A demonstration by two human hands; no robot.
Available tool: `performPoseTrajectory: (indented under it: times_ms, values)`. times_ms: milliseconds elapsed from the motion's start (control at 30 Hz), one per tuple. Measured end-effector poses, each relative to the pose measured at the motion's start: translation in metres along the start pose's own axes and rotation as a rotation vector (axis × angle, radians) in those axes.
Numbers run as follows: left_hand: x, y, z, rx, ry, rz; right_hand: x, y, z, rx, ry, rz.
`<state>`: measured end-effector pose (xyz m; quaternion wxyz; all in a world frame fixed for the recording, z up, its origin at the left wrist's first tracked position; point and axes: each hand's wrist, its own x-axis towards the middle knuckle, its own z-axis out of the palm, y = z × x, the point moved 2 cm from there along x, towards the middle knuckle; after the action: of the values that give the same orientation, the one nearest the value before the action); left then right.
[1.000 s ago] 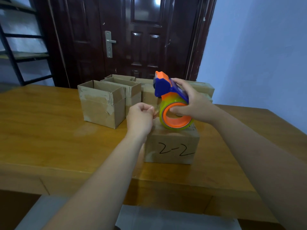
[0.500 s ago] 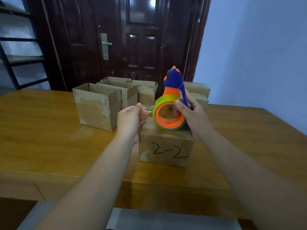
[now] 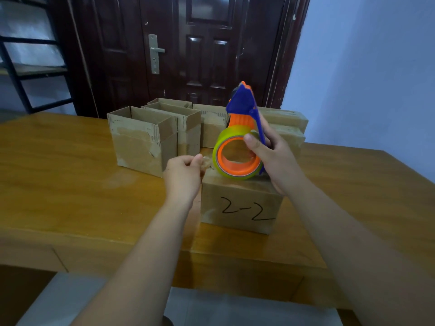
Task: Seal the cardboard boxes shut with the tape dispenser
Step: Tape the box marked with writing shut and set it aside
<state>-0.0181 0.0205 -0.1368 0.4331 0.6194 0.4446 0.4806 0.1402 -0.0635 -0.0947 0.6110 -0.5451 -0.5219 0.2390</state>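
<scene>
A small cardboard box marked "2-2" stands closed near the table's front edge. On its top rests the blue and orange tape dispenser with a yellowish roll, standing upright, its blue head pointing up. My right hand grips the dispenser's handle, thumb on the roll's orange core. My left hand pinches the clear loose tape end at the box's top left edge, just left of the roll.
Several open-topped cardboard boxes stand in a cluster behind, and closed ones at the back right. The wooden table stretches left and right. A dark door and a black shelf rack are beyond.
The dispenser has tipped from lying tilted to standing upright on the box. My left hand stays pinched at the tape end by the roll. The camera view shifted slightly.
</scene>
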Motion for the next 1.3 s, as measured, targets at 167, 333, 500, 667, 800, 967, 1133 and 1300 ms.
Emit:
performPoseTrajectory:
  times_ms: [167, 333, 500, 667, 800, 967, 1133, 1300]
  values:
    - [-0.002, -0.004, 0.003, -0.089, -0.018, -0.065, -0.007, 0.000, -0.003, 0.138, 0.018, 0.024]
    - [-0.002, -0.001, 0.006, -0.048, -0.050, -0.069, -0.008, 0.000, -0.003, 0.134, 0.037, 0.001]
    - [0.001, -0.006, 0.006, -0.122, -0.088, -0.153, -0.008, 0.000, -0.003, 0.105, -0.004, 0.014]
    - [0.000, -0.007, 0.005, -0.177, -0.131, -0.205, -0.010, 0.000, -0.002, 0.085, 0.005, 0.017]
    - [-0.007, -0.010, 0.007, -0.145, -0.085, -0.153, -0.013, -0.003, 0.001, 0.063, 0.009, 0.003]
    - [-0.013, -0.011, 0.009, -0.202, -0.091, -0.192, -0.014, -0.007, 0.003, 0.061, 0.004, -0.006]
    - [-0.011, -0.020, 0.010, -0.238, -0.126, -0.374, -0.014, -0.007, 0.003, 0.050, 0.004, -0.004]
    - [-0.021, -0.037, 0.008, -0.200, -0.031, -0.342, -0.014, -0.007, 0.002, 0.061, 0.009, 0.000]
